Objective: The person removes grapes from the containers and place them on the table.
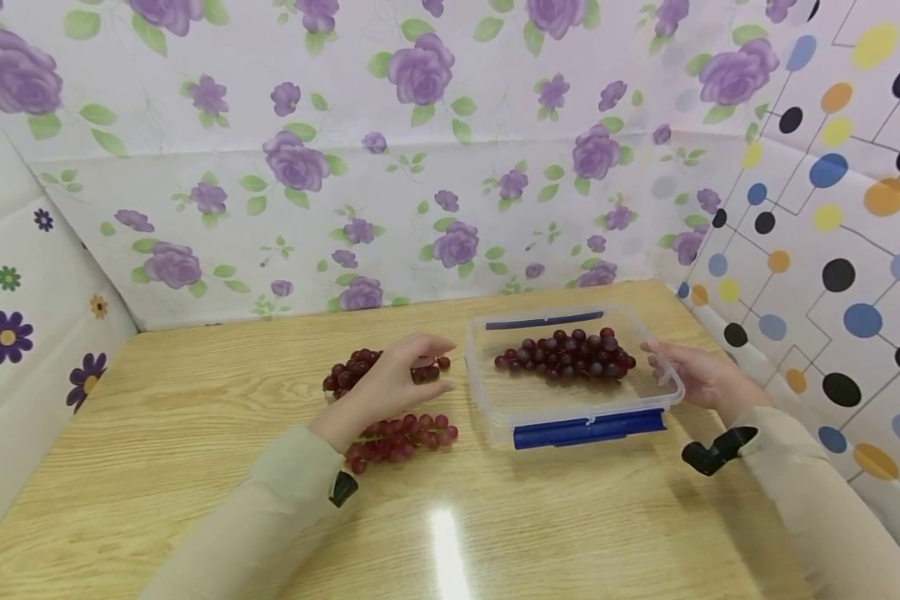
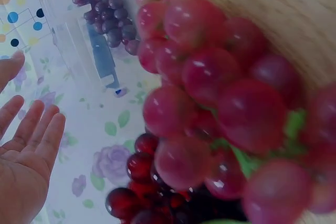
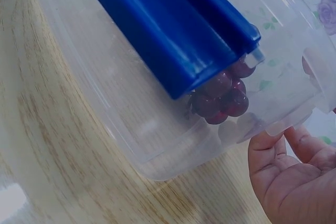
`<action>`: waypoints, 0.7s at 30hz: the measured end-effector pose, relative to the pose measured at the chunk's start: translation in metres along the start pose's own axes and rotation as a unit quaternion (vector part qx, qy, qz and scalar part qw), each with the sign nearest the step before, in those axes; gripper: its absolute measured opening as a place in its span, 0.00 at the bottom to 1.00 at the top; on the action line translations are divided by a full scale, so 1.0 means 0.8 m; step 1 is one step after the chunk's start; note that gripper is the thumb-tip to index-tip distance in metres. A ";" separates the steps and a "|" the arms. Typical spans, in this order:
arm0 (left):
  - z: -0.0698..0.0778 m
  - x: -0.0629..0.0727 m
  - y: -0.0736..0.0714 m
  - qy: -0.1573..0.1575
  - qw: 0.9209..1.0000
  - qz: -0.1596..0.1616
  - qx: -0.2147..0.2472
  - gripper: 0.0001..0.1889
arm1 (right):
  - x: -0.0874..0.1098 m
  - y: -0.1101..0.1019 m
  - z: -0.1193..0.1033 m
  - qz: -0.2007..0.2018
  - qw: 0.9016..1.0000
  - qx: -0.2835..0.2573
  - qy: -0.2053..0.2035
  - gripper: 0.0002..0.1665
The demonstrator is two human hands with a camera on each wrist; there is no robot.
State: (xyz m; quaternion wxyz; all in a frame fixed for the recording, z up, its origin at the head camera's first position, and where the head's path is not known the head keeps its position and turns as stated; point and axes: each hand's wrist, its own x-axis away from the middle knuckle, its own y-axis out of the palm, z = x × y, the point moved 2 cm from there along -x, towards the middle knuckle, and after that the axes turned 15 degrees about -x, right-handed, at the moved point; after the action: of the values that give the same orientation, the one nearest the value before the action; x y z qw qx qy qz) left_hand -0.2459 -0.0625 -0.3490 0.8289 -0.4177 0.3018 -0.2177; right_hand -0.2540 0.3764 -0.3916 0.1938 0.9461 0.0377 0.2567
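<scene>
A clear plastic container (image 1: 487,423) with blue side latches (image 1: 588,429) stands lidless on the table, a bunch of dark grapes (image 1: 570,357) lying inside. My right hand (image 1: 705,379) grips its right rim, thumb on top and fingers underneath, also seen in the right wrist view (image 3: 299,177). To the left of the container, my left hand (image 1: 397,379) hovers with thumb and fingers spread and nothing between them. Partly hidden behind it is another dark bunch of grapes (image 1: 348,372). A lighter red bunch (image 1: 401,439) lies nearer, below that hand; it looms large in the left wrist view.
The wooden table (image 1: 217,425) backs onto a wall covered with purple-flowered cloth (image 1: 292,162). Dotted cloth (image 1: 840,275) hangs close along the right side, beside the right arm. Another flower-printed sheet (image 1: 37,275) borders the left side.
</scene>
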 end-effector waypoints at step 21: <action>0.022 -0.060 0.026 0.025 0.999 -0.029 -0.014 0.22 | -0.001 0.000 -0.001 -0.009 1.000 0.010 -0.001 0.15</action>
State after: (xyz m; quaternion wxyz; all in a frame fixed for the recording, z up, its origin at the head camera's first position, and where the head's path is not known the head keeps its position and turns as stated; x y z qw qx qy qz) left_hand -0.2665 -0.0114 -0.3425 0.8088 -0.4321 0.3128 -0.2476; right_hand -0.2552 0.3770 -0.3912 0.1864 0.9481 0.0489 0.2530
